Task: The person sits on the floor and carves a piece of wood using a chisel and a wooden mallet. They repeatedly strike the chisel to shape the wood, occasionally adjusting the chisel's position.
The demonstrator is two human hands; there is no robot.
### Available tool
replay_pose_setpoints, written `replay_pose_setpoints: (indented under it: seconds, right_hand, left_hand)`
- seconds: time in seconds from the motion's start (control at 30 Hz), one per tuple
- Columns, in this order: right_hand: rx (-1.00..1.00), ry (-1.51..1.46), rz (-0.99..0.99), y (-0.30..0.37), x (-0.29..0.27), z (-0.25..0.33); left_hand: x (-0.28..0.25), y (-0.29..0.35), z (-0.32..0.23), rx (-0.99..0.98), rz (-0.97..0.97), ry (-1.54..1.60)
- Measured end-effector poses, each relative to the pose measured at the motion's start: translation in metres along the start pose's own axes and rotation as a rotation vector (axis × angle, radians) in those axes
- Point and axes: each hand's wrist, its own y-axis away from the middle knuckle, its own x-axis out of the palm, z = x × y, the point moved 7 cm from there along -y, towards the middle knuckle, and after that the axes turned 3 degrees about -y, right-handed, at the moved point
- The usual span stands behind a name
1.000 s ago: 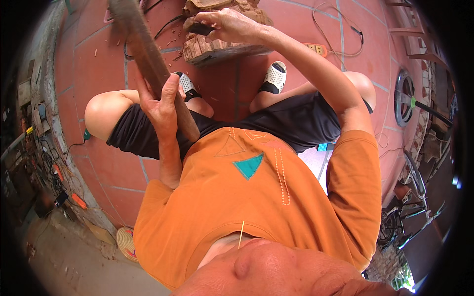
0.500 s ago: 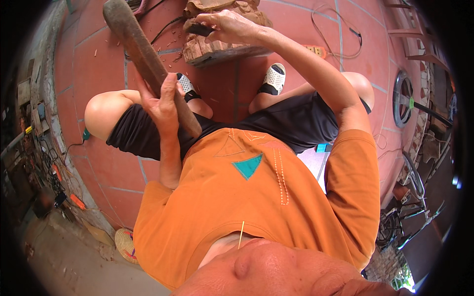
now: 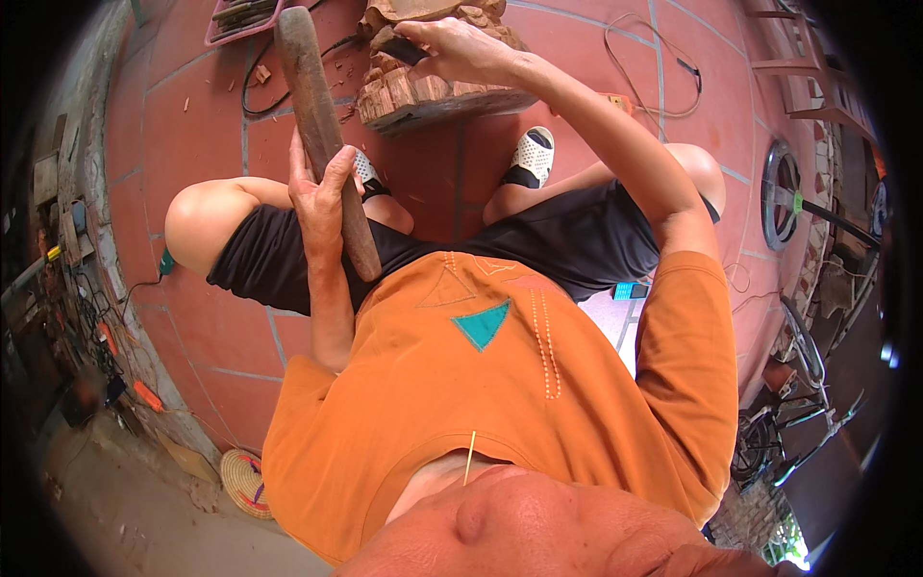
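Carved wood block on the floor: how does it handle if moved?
Probably heavy: the block looks like thick, solid wood. Unlikely to roll, given its broad, angular shape. Likely not slippery to grip, since its carved surface looks rough.

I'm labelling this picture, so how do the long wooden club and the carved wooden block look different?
The club is long and slender; the block is broad and squat. The club's surface looks fairly smooth, the block's rough and notched. The left hand holds the club, while the block sits on the tiled floor. Both are brown wood.
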Motion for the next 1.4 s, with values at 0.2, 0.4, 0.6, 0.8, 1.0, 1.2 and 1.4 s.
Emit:
replay_pose_setpoints:
  seconds: [0.2,0.4,0.6,0.8,1.0,1.2,1.4]
  right_hand:
    - [-0.228,-0.214,-0.211,-0.008,-0.035,0.004]
    - [0.160,-0.736,-0.113,-0.014,-0.049,0.012]
    - [0.233,-0.872,-0.026,-0.002,-0.022,-0.008]
    - [0.292,-1.069,-0.157,-0.010,-0.005,-0.039]
    - [0.378,-1.066,-0.093,-0.013,0.013,-0.062]
    - [0.322,-1.017,-0.085,-0.007,0.009,-0.054]
    - [0.363,-1.393,0.009,-0.004,0.005,-0.030]
  left_hand:
    - [0.002,-0.003,0.005,-0.019,-0.005,0.052]
    - [0.005,-0.003,0.007,-0.007,0.039,0.032]
    - [0.006,-0.003,0.012,-0.026,0.045,0.021]
    - [0.008,-0.004,0.015,-0.027,0.065,0.016]
    - [0.006,-0.002,0.014,-0.038,0.036,-0.004]
    - [0.006,-0.005,0.019,-0.036,0.061,-0.010]
    - [0.003,-0.004,0.021,-0.047,0.054,-0.001]
